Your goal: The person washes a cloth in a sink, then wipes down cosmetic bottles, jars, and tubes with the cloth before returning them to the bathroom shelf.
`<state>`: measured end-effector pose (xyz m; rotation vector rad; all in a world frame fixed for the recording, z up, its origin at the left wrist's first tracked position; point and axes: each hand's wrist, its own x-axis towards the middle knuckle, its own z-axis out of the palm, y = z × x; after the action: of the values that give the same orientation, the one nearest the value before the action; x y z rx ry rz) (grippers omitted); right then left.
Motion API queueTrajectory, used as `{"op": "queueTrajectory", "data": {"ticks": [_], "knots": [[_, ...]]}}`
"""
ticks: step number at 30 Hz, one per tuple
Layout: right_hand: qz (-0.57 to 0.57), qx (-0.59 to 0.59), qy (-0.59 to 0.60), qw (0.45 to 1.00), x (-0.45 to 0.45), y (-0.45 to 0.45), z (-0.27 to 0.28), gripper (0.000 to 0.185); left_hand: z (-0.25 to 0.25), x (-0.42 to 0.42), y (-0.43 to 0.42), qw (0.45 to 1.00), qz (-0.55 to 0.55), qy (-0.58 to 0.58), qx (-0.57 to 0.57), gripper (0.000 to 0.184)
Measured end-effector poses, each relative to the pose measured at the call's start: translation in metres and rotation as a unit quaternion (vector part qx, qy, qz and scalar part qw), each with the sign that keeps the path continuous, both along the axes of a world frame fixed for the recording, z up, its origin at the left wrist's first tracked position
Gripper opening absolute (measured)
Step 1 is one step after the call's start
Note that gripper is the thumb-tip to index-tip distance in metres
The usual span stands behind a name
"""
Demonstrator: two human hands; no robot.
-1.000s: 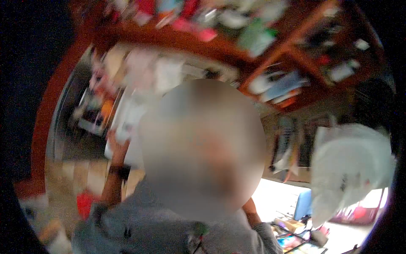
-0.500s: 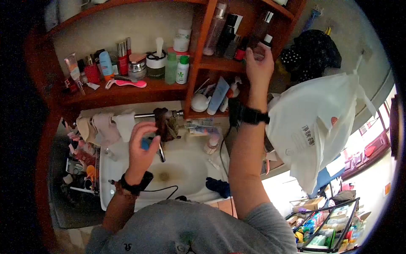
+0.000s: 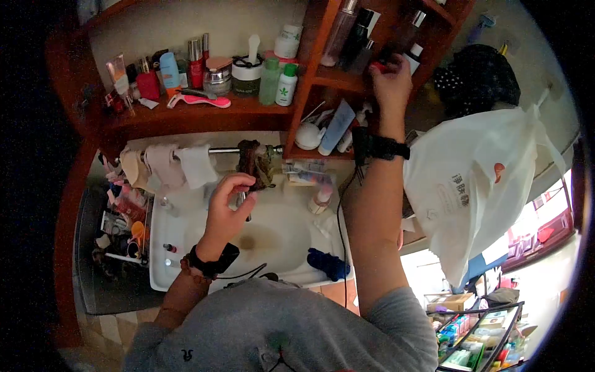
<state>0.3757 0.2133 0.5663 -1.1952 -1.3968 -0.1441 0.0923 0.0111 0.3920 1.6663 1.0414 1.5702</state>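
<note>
Wooden shelving [image 3: 217,116] rises behind the sink [image 3: 160,248], over which we hold our left hand [image 3: 225,218] empty, fingers spread, while our right hand [image 3: 394,87] meets a red item [image 3: 377,66] above its compartment [image 3: 341,82]'s lower edge, not yet lifted away, whether pinched we cannot tell.

Red item [image 3: 375,68], white plastic bag [image 3: 477,180]

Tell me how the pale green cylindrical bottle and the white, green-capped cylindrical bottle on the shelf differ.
The pale green cylindrical bottle has a greenish body, while the white, green-capped cylindrical bottle has a white body. The white bottle shows a green leaf print; the green bottle shows none. The green bottle stands left of the white one. Both stand upright.
</note>
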Motion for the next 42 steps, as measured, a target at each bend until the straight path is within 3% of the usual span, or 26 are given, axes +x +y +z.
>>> {"op": "queueTrajectory", "data": {"ticks": [3,7,12,16,17,21,23,26,29,33,36,42], "knots": [[0.022,0.034,0.045,0.998,-0.007,-0.020,-0.003,0.061,-0.003,-0.003,-0.001,1.000,0.011,0.006,-0.014,0.023],[0.162,-0.036,0.096,0.981,-0.046,-0.090,-0.017,0.067,0.006,-0.005,-0.002,1.000,0.013,0.008,-0.018,0.025],[0.404,-0.160,0.108,0.894,-0.086,-0.144,-0.105,0.070,0.007,-0.002,-0.004,1.000,0.008,0.008,-0.017,0.037],[0.437,-0.257,0.037,0.861,-0.086,-0.173,-0.177,0.059,-0.008,0.007,-0.007,0.995,-0.064,0.022,-0.078,0.041],[0.435,-0.284,0.037,0.854,-0.078,-0.173,-0.202,0.046,-0.020,0.009,-0.004,0.991,-0.087,0.042,-0.091,0.041],[0.329,-0.360,0.031,0.872,-0.031,-0.160,-0.271,0.032,-0.067,0.019,0.000,0.974,-0.132,0.128,-0.130,0.039],[0.249,-0.385,0.028,0.888,0.002,-0.156,-0.308,0.028,-0.082,0.019,-0.002,0.967,-0.130,0.162,-0.149,0.038],[0.096,-0.425,-0.069,0.897,0.037,-0.167,-0.337,0.028,-0.102,0.013,-0.004,0.962,-0.123,0.179,-0.166,0.037],[0.041,-0.468,-0.095,0.878,0.072,-0.177,-0.403,0.031,-0.109,0.005,-0.006,0.962,-0.106,0.173,-0.182,0.035],[0.008,-0.471,-0.166,0.866,0.080,-0.198,-0.446,0.025,-0.109,-0.002,-0.007,0.959,-0.096,0.161,-0.213,0.032],[0.058,-0.502,-0.064,0.860,0.083,-0.207,-0.462,0.022,-0.113,-0.004,-0.010,0.958,-0.094,0.159,-0.220,0.031],[0.045,-0.493,-0.077,0.865,0.093,-0.212,-0.495,0.023,-0.116,-0.010,-0.016,0.954,-0.095,0.159,-0.237,0.032]]}}
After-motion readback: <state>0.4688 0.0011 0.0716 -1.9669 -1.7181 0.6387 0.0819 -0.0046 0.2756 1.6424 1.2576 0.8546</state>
